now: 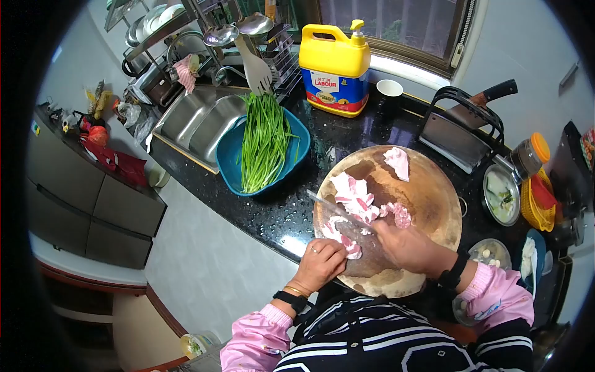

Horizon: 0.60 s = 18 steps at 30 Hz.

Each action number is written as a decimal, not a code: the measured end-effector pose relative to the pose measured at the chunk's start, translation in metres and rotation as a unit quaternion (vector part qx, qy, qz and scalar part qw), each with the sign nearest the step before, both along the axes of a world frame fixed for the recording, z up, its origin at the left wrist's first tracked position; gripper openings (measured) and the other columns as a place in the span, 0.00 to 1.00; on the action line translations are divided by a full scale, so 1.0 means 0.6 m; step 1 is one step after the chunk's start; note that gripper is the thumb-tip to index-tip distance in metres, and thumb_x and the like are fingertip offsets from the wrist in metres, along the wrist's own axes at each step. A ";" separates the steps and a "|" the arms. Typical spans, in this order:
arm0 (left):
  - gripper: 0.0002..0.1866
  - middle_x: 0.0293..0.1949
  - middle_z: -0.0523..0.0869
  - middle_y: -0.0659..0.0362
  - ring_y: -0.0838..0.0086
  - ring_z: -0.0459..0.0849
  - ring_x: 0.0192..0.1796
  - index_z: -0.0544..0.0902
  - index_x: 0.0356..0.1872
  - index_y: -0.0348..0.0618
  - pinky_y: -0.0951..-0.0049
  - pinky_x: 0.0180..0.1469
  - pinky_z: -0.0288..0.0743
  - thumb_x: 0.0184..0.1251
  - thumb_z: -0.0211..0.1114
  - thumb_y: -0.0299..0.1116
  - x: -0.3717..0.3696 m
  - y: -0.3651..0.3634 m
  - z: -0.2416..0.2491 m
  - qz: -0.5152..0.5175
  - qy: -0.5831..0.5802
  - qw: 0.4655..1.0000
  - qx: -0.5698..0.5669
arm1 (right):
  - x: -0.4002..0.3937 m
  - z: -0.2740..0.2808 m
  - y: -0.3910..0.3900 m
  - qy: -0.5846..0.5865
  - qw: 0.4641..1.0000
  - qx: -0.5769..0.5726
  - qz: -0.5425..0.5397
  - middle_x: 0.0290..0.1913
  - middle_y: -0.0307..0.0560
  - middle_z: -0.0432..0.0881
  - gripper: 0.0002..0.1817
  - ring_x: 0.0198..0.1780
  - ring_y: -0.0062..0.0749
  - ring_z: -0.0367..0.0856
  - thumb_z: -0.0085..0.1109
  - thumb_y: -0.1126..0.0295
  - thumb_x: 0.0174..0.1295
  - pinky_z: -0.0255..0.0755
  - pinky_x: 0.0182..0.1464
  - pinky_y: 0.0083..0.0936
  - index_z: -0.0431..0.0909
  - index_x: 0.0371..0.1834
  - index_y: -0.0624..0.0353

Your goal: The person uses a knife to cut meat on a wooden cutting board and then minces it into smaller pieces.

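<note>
My right hand [403,245] is closed around a knife, whose blade [339,208] points up and left over a round wooden chopping board [437,217]. On the board's left edge my left hand [320,265] has its fingers curled against a strip of raw meat [350,248]. Beyond the blade lie more pieces of pink and white meat [354,195], with small cut bits [400,214] near my right hand. A separate piece [397,162] rests near the board's far edge. My right fingers hide the knife's handle.
Left of the board stands a blue basin [302,139] with green chives [263,142]. A yellow jug [334,68] and a white bowl [390,88] are behind, a knife rack [455,139] at the back right. Bowls [502,194] line the right; a sink [207,124] is far left.
</note>
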State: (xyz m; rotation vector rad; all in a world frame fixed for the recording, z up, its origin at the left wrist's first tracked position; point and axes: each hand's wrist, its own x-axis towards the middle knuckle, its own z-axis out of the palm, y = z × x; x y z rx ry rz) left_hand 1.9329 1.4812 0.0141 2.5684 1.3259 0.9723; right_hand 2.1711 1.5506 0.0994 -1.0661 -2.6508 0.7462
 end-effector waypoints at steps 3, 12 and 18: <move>0.17 0.41 0.80 0.60 0.65 0.80 0.48 0.80 0.42 0.44 0.65 0.53 0.74 0.48 0.71 0.26 0.006 -0.002 0.000 0.012 -0.005 1.000 0.009 | 0.001 -0.027 -0.032 -0.031 0.999 0.024 0.026 0.25 0.59 0.80 0.10 0.27 0.56 0.83 0.47 0.73 0.66 0.76 0.27 0.45 0.64 0.49 0.61; 0.19 0.42 0.80 0.58 0.63 0.81 0.45 0.80 0.43 0.42 0.64 0.50 0.75 0.48 0.73 0.28 0.025 -0.023 -0.006 -0.075 0.045 0.996 0.012 | -0.116 -0.063 0.024 -0.034 0.998 0.048 0.035 0.26 0.63 0.82 0.11 0.32 0.58 0.85 0.48 0.76 0.62 0.77 0.32 0.49 0.64 0.46 0.65; 0.21 0.48 0.82 0.56 0.61 0.82 0.48 0.80 0.51 0.43 0.63 0.51 0.77 0.54 0.72 0.27 0.028 -0.042 0.008 -0.044 -0.018 0.999 0.000 | -0.025 -0.011 -0.002 -0.017 0.999 0.028 0.021 0.26 0.64 0.81 0.13 0.31 0.62 0.83 0.49 0.76 0.61 0.75 0.32 0.50 0.63 0.47 0.66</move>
